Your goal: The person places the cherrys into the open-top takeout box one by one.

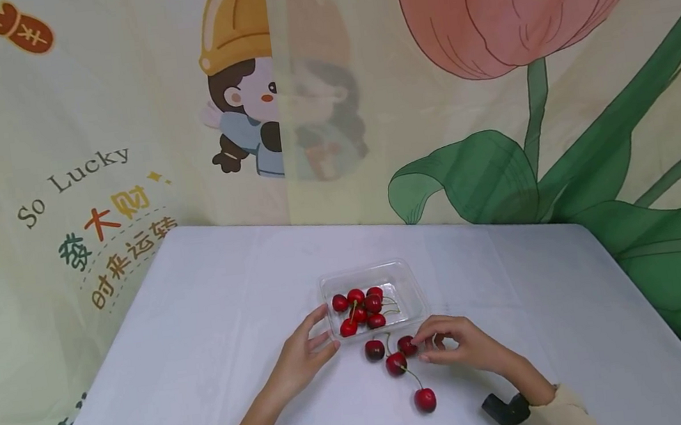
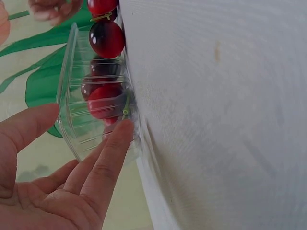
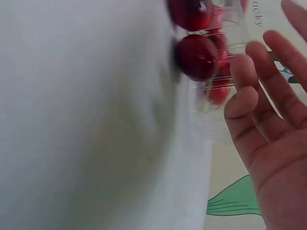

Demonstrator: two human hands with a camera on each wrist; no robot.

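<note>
A clear plastic container (image 1: 409, 289) stands on the table with several red cherries (image 1: 358, 314) inside, some with green stems. At its left side is my left hand (image 1: 302, 350); in the left wrist view the fingers (image 2: 103, 170) lie nearly straight against the wall and the thumb meets the rim. Several loose cherries lie in front of the container, one dark (image 1: 374, 350), one lowest (image 1: 425, 400). My right hand (image 1: 465, 344) is beside the rightmost upper cherry (image 1: 407, 346). In the right wrist view its thumb and index finger are bent beside a cherry (image 3: 196, 57), apart from it.
A white cloth covers the table (image 1: 229, 288). Behind it hangs a printed backdrop (image 1: 455, 108) with a tulip, a cartoon figure and lettering. Black wrist straps (image 1: 505, 410) show at both sleeves.
</note>
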